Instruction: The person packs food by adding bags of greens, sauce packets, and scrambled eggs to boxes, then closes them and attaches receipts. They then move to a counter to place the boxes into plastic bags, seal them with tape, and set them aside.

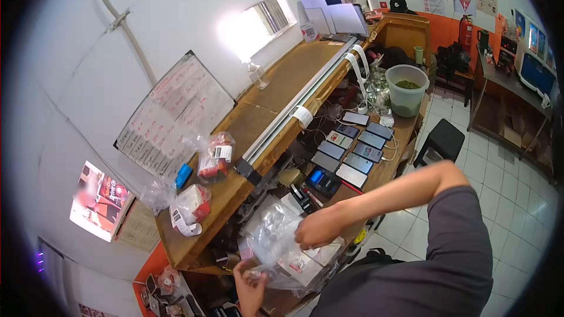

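A clear plastic bag (271, 230) lies crumpled over the near end of the desk. My right hand (320, 228) is closed at the bag's right side, its fingertips pressed into the plastic. Lower down, my left hand (251, 286) has its fingers curled round a bunched lower edge of plastic. Between the two hands sits a white box with a small red print (301, 265), partly under clear film. Just beyond my right hand are a dark device with a lit blue screen (323, 181) and a black stapler-like object (302, 199).
Several phones (354, 162) lie in rows farther along the desk, with white cables around them. A white bucket (406, 91) stands at the far end. Above runs a wooden shelf (294, 94) holding bagged food packages (216, 155). A dark stool (440, 144) stands on the tiles.
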A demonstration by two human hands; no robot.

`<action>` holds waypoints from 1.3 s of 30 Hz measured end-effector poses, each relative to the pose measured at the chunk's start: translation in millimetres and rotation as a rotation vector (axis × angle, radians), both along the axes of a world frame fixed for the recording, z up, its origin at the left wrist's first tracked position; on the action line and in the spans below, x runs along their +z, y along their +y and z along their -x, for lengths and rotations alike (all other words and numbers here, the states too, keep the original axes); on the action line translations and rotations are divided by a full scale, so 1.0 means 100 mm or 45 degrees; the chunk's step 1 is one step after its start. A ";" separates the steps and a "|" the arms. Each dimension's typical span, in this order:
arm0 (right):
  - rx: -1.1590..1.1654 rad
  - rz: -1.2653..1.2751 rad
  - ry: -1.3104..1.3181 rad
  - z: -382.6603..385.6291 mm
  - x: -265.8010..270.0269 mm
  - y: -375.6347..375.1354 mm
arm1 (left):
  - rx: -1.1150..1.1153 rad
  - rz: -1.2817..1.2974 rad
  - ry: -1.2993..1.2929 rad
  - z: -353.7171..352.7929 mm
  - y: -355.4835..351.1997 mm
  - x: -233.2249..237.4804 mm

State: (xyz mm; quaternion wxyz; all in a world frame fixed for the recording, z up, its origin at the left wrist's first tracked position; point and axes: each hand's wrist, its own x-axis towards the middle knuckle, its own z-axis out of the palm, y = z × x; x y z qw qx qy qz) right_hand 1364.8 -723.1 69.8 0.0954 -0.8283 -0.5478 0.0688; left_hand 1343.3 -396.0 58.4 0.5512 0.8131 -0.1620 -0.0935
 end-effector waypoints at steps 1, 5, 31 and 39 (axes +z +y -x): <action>0.006 0.001 -0.007 0.00 -0.03 -0.21 | 0.006 0.001 -0.007 0.00 0.16 -0.14; -0.607 -0.388 0.319 0.14 -0.80 -1.13 | -0.416 -0.996 -0.528 0.06 0.85 -1.01; -1.044 -0.931 1.225 -0.33 -2.53 0.94 | -0.031 -0.193 0.409 -0.17 -0.66 -2.52; -0.801 0.110 0.994 -0.44 -1.74 1.17 | 0.452 0.195 0.038 -0.37 -1.25 -2.37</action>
